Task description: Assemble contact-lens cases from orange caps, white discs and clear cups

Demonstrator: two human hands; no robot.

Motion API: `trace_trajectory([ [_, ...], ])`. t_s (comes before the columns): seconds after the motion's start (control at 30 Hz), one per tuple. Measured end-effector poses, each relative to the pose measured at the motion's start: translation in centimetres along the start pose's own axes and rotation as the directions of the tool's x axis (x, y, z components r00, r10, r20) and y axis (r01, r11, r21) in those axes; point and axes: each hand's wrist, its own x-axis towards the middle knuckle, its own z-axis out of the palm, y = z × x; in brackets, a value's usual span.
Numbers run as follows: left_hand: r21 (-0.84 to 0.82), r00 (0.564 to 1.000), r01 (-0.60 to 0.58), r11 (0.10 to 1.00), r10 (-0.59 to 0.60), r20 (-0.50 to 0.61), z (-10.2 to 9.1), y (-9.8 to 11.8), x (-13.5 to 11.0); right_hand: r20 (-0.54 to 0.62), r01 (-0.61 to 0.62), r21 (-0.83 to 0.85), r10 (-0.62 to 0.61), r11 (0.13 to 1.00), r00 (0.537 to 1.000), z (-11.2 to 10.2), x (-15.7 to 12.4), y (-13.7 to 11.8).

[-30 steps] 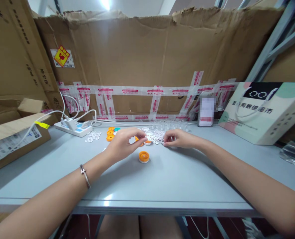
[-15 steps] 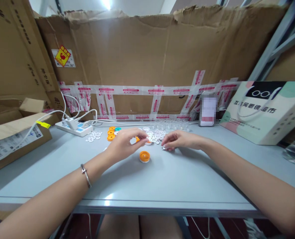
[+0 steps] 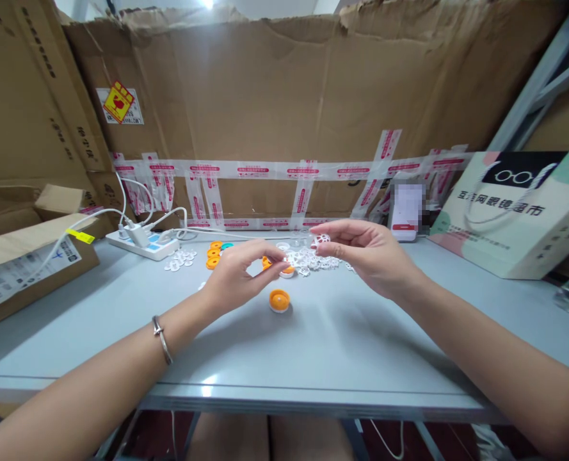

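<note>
My left hand (image 3: pixel 240 269) pinches a small white plastic piece (image 3: pixel 289 259) between thumb and forefinger; its exact shape is hard to make out. Raised beside it, my right hand (image 3: pixel 373 255) grips a white perforated plastic piece (image 3: pixel 321 239) by the fingertips, its holes facing me. Below and between the hands, an orange round cup with a white base (image 3: pixel 279 300) sits on the table. Just behind the fingers lies a pile of white perforated pieces (image 3: pixel 317 261). Orange ring-shaped parts (image 3: pixel 212 258) show behind my left hand, which partly hides others.
A white power strip (image 3: pixel 144 246) with plugged-in cables lies at the back left, near small white discs (image 3: pixel 179 259). An open carton (image 3: pixel 34 269) stands at left. At back right are a phone (image 3: pixel 404 211) and a paper bag (image 3: pixel 495 218). Tall cardboard (image 3: pixel 265 96) closes off the rear.
My right hand has lifted a white perforated piece off the table and turned it up. My left hand has barely moved. The view has tilted slightly.
</note>
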Motion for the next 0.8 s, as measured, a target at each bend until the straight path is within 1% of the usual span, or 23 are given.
trace_trajectory([
  [0.17,-0.007,1.000,-0.012,1.000,0.012,-0.002,0.1,-0.1,-0.1,-0.060,0.014,-0.072,-0.019,0.997,0.998,1.4,-0.8,-0.1],
  [0.27,-0.010,1.000,-0.011,1.000,0.011,-0.002,0.1,0.0,0.0,-0.113,0.031,-0.109,-0.044,0.994,0.993,1.6,-0.9,-0.1],
  [0.37,0.000,1.000,-0.022,1.000,0.022,-0.019,0.0,0.1,0.0,-0.136,0.096,-0.118,-0.112,0.988,0.984,1.7,-0.8,0.2],
  [0.47,0.007,0.998,-0.045,0.999,0.045,-0.036,0.0,0.2,0.0,-0.098,0.209,-0.122,-0.222,0.970,0.970,2.1,-0.9,0.7],
  [0.6,-0.009,0.996,-0.071,0.997,0.070,-0.056,0.1,0.2,0.0,-0.037,0.337,-0.176,-0.349,0.925,0.937,2.8,-1.3,1.4],
  [0.7,-0.014,0.994,-0.093,0.996,0.092,-0.062,0.1,0.2,0.0,-0.035,0.346,-0.161,-0.356,0.924,0.934,3.1,-1.4,1.6],
  [0.8,-0.008,0.992,-0.107,0.994,0.106,-0.074,0.1,0.2,0.0,-0.015,0.315,-0.061,-0.317,0.947,0.948,3.1,-1.3,1.7],
])
